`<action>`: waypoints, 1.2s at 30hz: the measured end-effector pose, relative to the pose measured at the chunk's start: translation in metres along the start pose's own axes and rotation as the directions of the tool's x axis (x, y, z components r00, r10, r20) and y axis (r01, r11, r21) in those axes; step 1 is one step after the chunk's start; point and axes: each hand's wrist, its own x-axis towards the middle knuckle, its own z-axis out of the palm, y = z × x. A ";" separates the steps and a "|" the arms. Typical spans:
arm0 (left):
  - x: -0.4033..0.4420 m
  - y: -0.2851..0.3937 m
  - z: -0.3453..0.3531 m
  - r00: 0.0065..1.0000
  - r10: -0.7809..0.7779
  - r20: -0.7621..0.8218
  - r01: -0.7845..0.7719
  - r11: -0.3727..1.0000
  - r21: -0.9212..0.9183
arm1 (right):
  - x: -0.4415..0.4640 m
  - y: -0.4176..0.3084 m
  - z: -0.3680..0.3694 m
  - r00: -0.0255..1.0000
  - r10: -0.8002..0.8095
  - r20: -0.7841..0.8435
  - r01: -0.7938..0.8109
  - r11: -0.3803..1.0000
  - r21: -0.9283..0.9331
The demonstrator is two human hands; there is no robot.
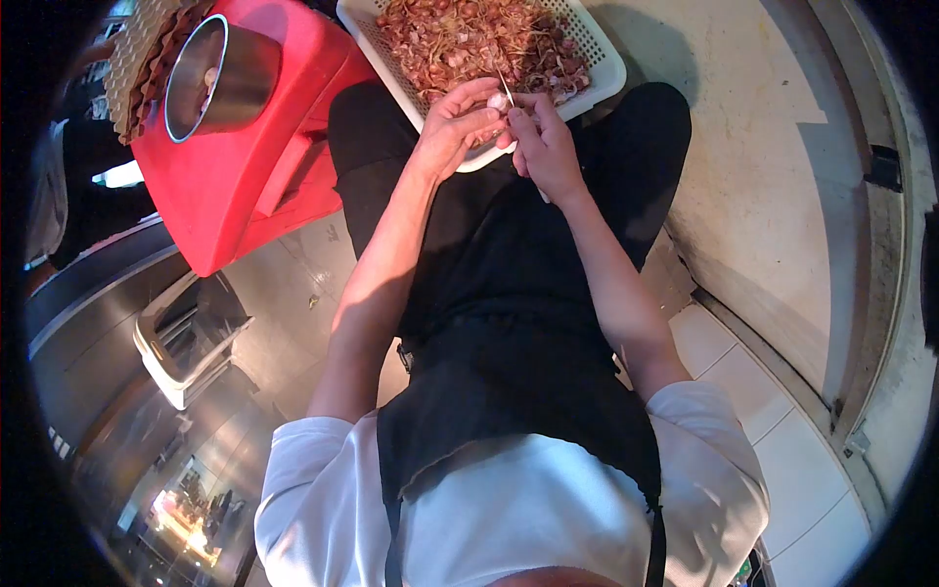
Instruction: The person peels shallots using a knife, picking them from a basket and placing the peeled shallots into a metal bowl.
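Note:
Both hands meet over the near edge of a white perforated basket (608, 80) heaped with small reddish shallots or garlic and dry skins (469, 39). My left hand (457, 127) pinches a small pale pink bulb (499, 102) between its fingertips. My right hand (544, 147) is closed round a small knife, whose thin blade (506, 86) points up beside the bulb. The end of the knife's handle (545, 197) shows below the palm. The fingers partly hide the bulb.
On a red plastic stool (205, 196) at the left stands a metal bowl (249, 83) with a few bulbs inside. Egg-tray cardboard (147, 73) lies behind it. A wall (782, 196) rises at the right. Lower left is a white-framed plastic object (156, 357) by a metal surface.

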 end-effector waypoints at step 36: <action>0.004 -0.008 -0.012 1.000 0.011 -0.010 -0.010 0.999 0.050 | -0.004 -0.004 0.002 0.986 -0.166 0.017 0.160 0.912 -0.378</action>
